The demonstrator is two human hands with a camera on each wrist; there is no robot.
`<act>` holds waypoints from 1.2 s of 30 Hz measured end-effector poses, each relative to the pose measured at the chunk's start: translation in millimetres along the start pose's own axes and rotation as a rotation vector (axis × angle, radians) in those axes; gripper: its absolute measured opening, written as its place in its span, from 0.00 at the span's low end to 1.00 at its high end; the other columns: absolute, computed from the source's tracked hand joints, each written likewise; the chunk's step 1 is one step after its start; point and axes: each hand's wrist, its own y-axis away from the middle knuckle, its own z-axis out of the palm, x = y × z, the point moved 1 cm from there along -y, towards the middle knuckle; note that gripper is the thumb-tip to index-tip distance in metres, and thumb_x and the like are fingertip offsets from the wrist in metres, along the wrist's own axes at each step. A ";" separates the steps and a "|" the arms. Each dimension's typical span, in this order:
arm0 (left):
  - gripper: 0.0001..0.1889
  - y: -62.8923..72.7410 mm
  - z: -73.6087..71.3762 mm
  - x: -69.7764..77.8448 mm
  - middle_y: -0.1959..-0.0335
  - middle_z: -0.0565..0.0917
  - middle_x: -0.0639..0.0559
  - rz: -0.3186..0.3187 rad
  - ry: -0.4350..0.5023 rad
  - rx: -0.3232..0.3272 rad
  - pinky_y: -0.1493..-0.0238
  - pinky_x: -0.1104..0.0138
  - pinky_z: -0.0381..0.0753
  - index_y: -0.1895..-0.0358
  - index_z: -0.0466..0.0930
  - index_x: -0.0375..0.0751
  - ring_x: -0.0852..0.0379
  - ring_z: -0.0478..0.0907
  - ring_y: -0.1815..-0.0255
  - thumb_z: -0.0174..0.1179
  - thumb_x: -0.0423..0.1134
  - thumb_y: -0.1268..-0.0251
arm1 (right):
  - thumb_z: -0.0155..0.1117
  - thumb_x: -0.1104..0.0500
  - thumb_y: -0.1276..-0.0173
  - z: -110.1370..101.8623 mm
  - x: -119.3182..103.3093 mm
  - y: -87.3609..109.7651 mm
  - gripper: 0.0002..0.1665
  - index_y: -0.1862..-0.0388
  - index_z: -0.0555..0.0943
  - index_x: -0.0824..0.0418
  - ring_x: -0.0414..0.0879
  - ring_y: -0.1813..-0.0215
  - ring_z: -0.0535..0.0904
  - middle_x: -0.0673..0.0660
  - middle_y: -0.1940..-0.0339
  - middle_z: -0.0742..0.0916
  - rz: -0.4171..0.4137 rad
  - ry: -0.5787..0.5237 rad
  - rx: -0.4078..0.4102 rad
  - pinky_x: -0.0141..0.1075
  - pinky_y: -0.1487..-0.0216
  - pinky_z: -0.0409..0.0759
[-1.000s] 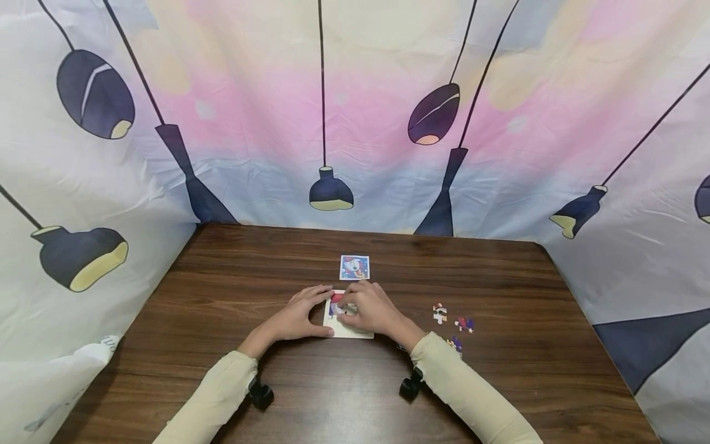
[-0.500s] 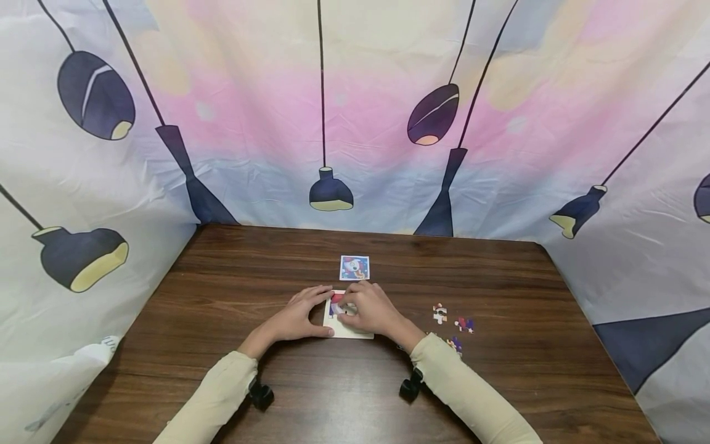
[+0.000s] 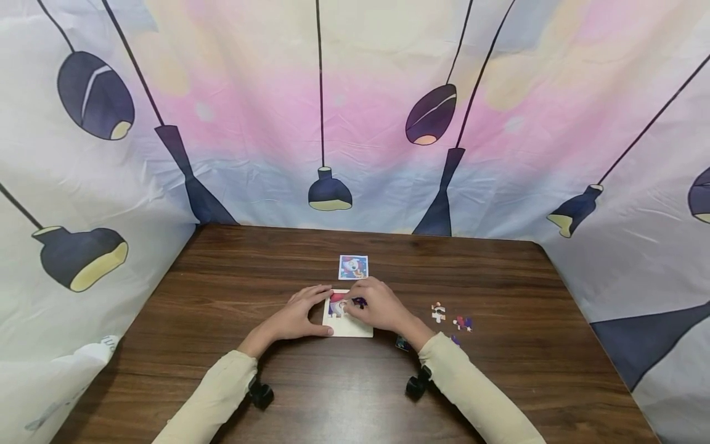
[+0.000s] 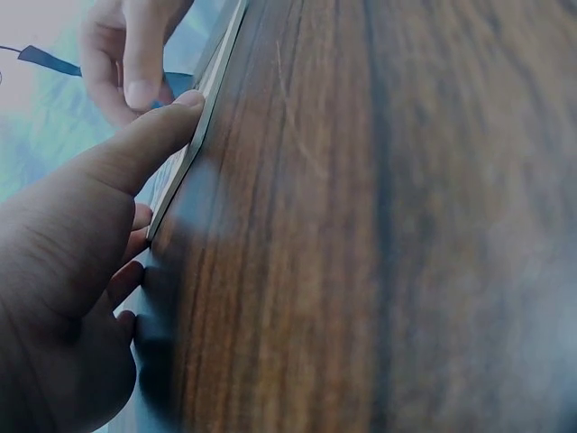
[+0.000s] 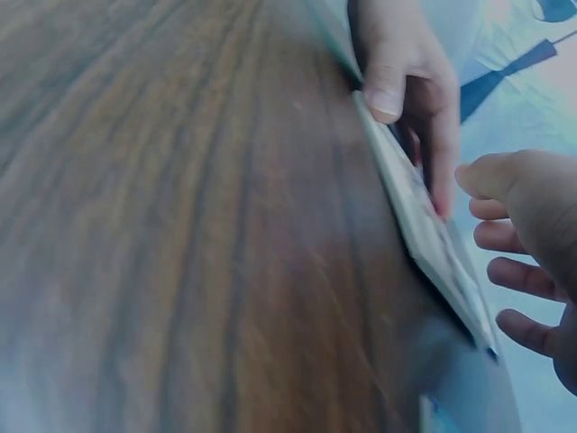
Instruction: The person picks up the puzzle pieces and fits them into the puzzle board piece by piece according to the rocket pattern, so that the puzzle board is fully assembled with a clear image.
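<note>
A small pale puzzle board [image 3: 350, 331] lies at the middle of the table, with red, white and purple pieces [image 3: 336, 306] in its upper part. My left hand [image 3: 296, 316] grips its left side, thumb on the near corner and fingertips at the far one. In the left wrist view the thumb rests over the board's rim [image 4: 187, 167]. Above the board's right half hovers my right hand [image 3: 378, 305]. Its fingers are loosely bent, and the right wrist view shows nothing between them. A dark purple patch [image 3: 360, 302] shows beneath them, partly hidden.
Several loose jigsaw pieces [image 3: 438, 312] lie right of the board, among them a red and purple one [image 3: 463, 322]. A dark piece [image 3: 402, 343] sits by the right wrist. Behind the board is a square picture card [image 3: 353, 267]. A printed curtain [image 3: 266, 185] encloses the table [image 3: 249, 259].
My right hand has lifted off the pieces it was pressing and shifted slightly right, uncovering more of the picture and the dark purple patch. The left hand has stayed put.
</note>
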 end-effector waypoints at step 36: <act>0.50 -1.1 0.6 -2.4 0.20 0.62 0.46 0.009 -0.011 0.007 0.25 0.35 0.52 0.21 0.64 0.44 0.39 0.54 0.19 0.72 0.63 0.43 | 0.75 0.53 0.34 -88.4 91.6 128.7 0.16 0.50 0.89 0.57 0.53 0.45 0.83 0.53 0.49 0.88 0.213 0.025 0.132 0.55 0.45 0.82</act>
